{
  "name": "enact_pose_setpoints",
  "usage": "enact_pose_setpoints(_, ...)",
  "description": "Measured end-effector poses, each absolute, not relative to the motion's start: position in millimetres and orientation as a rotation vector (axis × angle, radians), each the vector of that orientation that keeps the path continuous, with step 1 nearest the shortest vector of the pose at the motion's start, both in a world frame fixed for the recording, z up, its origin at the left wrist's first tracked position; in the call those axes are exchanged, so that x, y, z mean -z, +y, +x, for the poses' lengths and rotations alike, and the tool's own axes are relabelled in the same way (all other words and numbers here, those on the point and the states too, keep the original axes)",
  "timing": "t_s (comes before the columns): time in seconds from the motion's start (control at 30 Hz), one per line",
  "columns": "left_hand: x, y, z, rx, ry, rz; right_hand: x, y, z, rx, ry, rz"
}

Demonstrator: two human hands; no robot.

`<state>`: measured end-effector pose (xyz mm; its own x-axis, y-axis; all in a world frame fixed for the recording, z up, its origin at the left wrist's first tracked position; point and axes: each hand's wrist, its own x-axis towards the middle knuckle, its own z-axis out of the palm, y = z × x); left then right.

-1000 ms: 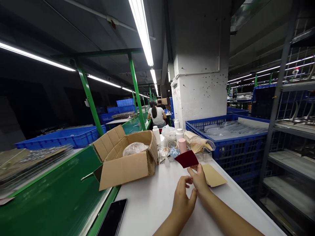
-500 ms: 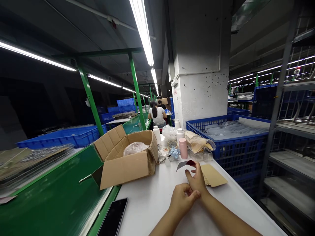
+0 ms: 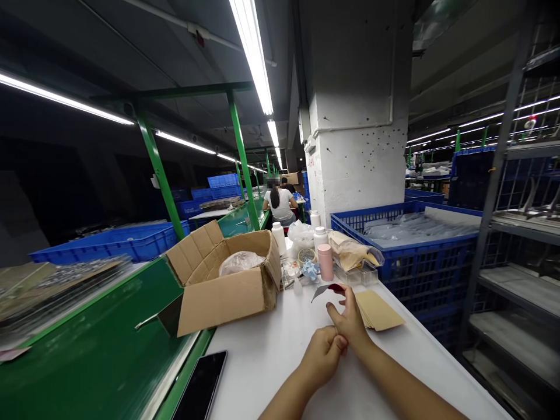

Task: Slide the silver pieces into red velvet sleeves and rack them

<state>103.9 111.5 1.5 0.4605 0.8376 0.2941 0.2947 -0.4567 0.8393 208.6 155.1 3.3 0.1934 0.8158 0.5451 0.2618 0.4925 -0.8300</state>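
A thin curved sheet, grey and dark red (image 3: 326, 290), is held in the fingers of my right hand (image 3: 349, 318) above the white table (image 3: 266, 350). My left hand (image 3: 324, 354) is closed and touches the base of my right hand; what it holds, if anything, is hidden. Just right of my right hand lies a stack of tan paper sheets (image 3: 380, 310). Beyond my hands stand a pink bottle (image 3: 325, 262) and a crumpled light-blue piece (image 3: 310, 270).
An open cardboard box (image 3: 223, 300) with a clear bag inside stands at the left. A phone (image 3: 202, 382) lies at the near left edge. White bottles, tape and bags are behind. A blue crate (image 3: 420, 265) and metal rack flank the right. A person sits far ahead.
The fingers of my left hand have closed more and moved slightly against my right hand. The sheet has shifted slightly left and up.
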Motion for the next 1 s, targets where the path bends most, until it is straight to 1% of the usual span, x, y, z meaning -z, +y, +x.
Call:
enact_pose_setpoints(0.13, -5, 109, 100, -0.817, 0.874, 1.908, -4, 153, 208, -0.381, -1.449, -1.056)
enact_pose_setpoints(0.27, 0, 111, 100, -0.805, 0.913, 1.849, -3, 153, 207, -0.311, -1.54, -1.079)
enact_pose_setpoints(0.53, 10, 115, 104, -0.912, 0.978, 1.913, 0, 160, 212, -0.339, -1.498, -1.093)
enact_pose_setpoints(0.8, -4, 106, 100, -0.792, 0.837, 1.879, -4, 150, 208, -0.285, -1.536, -1.091)
enact_pose_setpoints(0.9, 2, 107, 102, -0.805, 0.874, 1.816, -5, 146, 206, -0.262, -1.612, -1.059)
enact_pose_setpoints(1.0, 8, 109, 103, -0.809, 0.959, 1.88, -6, 148, 207, -0.245, -1.596, -1.04)
